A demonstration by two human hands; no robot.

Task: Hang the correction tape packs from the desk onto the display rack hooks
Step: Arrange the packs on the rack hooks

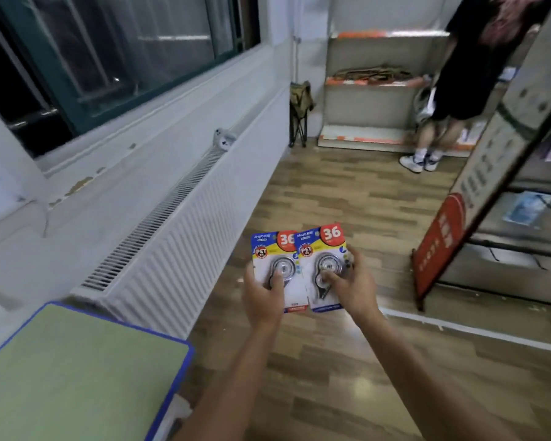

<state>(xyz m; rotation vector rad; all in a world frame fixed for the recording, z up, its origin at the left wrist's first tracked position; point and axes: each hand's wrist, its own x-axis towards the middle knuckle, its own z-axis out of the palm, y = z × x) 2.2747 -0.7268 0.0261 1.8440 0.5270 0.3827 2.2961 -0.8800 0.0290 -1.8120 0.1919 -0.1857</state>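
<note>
Blue-carded packs stand upright, tops away from the wrists: left hand [263, 297] grips the left pack [275, 265], right hand [352, 289] the right pack [323, 262] (edges overlapping), no hooks visible.

A white radiator [172, 249] runs below the window [109, 58]. A folding stool [300, 113] stands beside a shelving unit [379, 87]. A second person [458, 74] stands there on the wooden floor [347, 192].
</note>
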